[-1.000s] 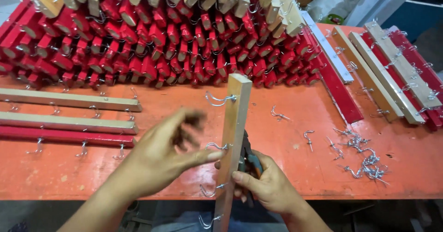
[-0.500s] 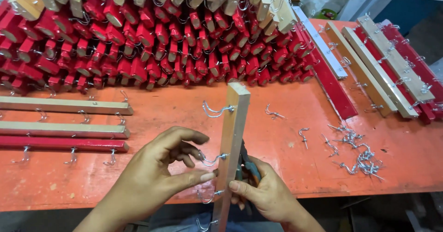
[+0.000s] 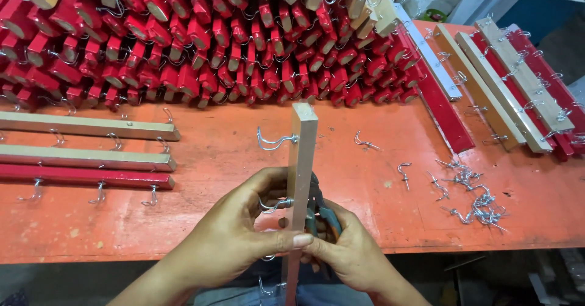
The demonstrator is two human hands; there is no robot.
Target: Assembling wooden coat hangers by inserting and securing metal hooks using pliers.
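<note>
left hand (image 3: 234, 236) wrapped around a pale wooden bar (image 3: 301, 178), thumb laid across its face, fingers curled near a silver wire hook (image 3: 275, 205) set into the bar's left edge. right hand (image 3: 350, 251) closed around green-handled pliers (image 3: 320, 211), pressed against the bar's right side (jaws hidden behind the wood, so no telling what they bite). bar held on end over the near edge of an orange table (image 3: 231, 154), top leaning away toward the back, another hook (image 3: 274, 140) sticking out higher up on the same left edge, two more showing lower down by the wrists.

further left on the table, three finished bars (image 3: 85, 151) lying flat side by side, two pale and one red, each with hooks. to the right, a loose heap of silver hooks (image 3: 475, 196), a few strays just beside it. along the back, a big stack of red and bare bars (image 3: 195, 38) seen end-on; more long bars (image 3: 499, 87) slanting at the far right.
</note>
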